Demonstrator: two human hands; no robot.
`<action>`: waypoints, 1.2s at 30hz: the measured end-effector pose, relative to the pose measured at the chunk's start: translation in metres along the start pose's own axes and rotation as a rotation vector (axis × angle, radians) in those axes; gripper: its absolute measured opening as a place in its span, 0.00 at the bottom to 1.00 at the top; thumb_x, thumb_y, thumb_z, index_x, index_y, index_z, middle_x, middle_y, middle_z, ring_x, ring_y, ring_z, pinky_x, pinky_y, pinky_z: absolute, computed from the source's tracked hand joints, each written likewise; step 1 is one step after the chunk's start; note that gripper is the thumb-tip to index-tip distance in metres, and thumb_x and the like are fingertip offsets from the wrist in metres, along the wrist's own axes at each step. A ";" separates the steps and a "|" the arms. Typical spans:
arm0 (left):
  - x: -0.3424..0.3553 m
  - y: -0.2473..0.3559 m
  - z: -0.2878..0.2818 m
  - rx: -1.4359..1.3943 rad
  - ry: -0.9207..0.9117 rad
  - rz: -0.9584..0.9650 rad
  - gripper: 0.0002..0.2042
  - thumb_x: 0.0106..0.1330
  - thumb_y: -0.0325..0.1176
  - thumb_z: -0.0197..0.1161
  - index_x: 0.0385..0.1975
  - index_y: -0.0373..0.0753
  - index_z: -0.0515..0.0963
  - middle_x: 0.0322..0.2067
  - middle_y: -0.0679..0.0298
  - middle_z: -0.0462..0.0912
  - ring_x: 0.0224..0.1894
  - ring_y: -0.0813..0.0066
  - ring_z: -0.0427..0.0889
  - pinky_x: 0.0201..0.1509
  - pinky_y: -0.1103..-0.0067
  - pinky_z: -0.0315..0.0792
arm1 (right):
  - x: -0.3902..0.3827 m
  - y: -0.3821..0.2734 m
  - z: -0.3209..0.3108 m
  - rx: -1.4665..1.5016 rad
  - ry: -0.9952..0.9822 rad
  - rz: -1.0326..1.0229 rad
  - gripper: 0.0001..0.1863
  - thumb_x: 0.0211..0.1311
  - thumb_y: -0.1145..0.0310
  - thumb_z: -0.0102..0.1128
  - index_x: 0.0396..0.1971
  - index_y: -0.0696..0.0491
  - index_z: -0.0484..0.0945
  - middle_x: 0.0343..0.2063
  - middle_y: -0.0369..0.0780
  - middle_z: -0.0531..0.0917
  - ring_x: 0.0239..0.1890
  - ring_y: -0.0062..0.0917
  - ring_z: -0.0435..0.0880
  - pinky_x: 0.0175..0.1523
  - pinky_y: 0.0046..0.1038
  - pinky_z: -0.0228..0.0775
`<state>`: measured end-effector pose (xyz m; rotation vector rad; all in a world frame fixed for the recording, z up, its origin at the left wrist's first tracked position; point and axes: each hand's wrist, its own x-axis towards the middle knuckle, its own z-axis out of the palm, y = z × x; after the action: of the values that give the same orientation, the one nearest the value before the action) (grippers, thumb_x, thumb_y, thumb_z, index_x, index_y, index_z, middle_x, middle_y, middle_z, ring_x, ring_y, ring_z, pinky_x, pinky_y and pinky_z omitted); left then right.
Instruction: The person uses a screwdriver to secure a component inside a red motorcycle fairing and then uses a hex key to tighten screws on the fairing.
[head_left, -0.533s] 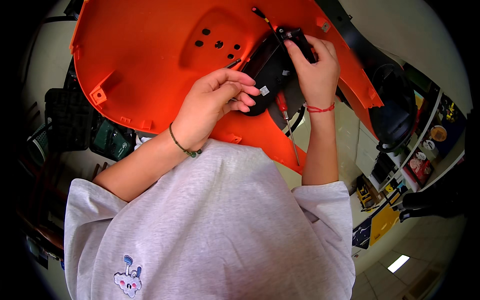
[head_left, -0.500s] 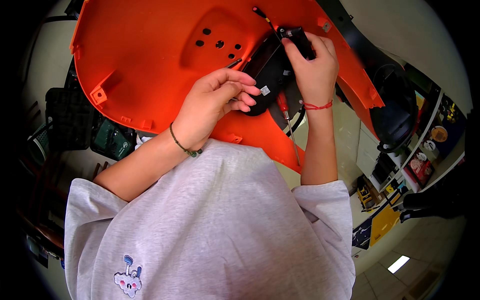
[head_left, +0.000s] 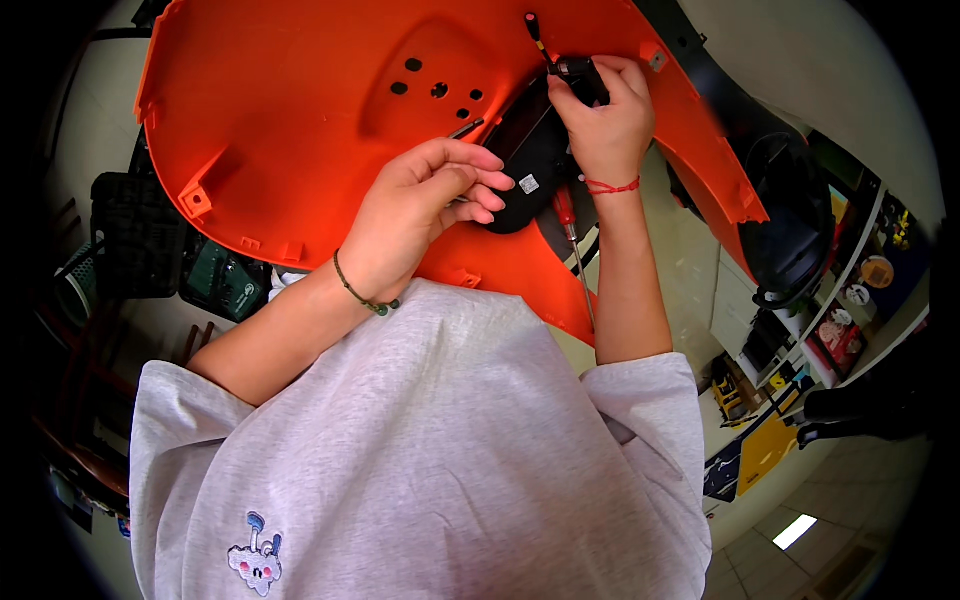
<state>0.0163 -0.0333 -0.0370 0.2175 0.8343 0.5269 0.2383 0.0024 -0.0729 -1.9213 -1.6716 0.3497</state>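
My right hand (head_left: 605,120) grips a small black part (head_left: 578,72) at the upper edge of an elongated black housing (head_left: 530,150), beside a thin black piece (head_left: 537,32) with a pink tip and yellow band. My left hand (head_left: 435,195) hovers at the housing's left side, fingers loosely curved and apart, near a square white label (head_left: 529,184). A short dark rod (head_left: 466,129) shows just behind that hand. Both sit over a large orange plastic shell (head_left: 270,90). A red-handled screwdriver (head_left: 565,210) points downward beside the housing.
At left are a black molded case (head_left: 135,230) and a green case (head_left: 220,278). A curved black panel (head_left: 785,230) is at right, with cluttered shelving (head_left: 840,330) beyond it. The grey T-shirt on my body fills the lower middle.
My right hand has moved left with the black part, and the pink-tipped piece now stands more upright and slightly farther right. My left hand has shifted slightly left.
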 end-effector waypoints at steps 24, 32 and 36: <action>0.001 0.008 0.018 0.230 0.129 -0.017 0.13 0.74 0.43 0.54 0.34 0.41 0.76 0.21 0.77 0.69 0.22 0.91 0.63 0.23 0.89 0.57 | -0.092 -0.038 -0.084 1.682 0.006 0.414 0.17 0.77 0.57 0.39 0.41 0.56 0.72 0.33 0.39 0.72 0.34 0.25 0.67 0.43 0.27 0.61; -0.002 0.008 0.029 0.361 0.124 0.017 0.14 0.73 0.39 0.55 0.47 0.36 0.79 0.28 0.77 0.72 0.27 0.89 0.64 0.29 0.90 0.60 | -0.126 -0.036 -0.085 1.096 -0.007 0.424 0.20 0.77 0.61 0.43 0.39 0.63 0.78 0.41 0.41 0.78 0.32 0.17 0.77 0.39 0.20 0.71; -0.004 0.009 0.034 0.422 0.097 0.023 0.12 0.73 0.34 0.54 0.49 0.36 0.79 0.32 0.74 0.77 0.28 0.88 0.67 0.30 0.90 0.63 | -0.137 -0.037 -0.082 1.177 0.052 0.383 0.17 0.76 0.64 0.45 0.41 0.64 0.77 0.43 0.44 0.77 0.32 0.23 0.82 0.40 0.24 0.78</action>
<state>0.0361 -0.0269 -0.0084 0.5921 1.0345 0.3803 0.2266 -0.1481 -0.0081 -1.2521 -0.6920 1.1136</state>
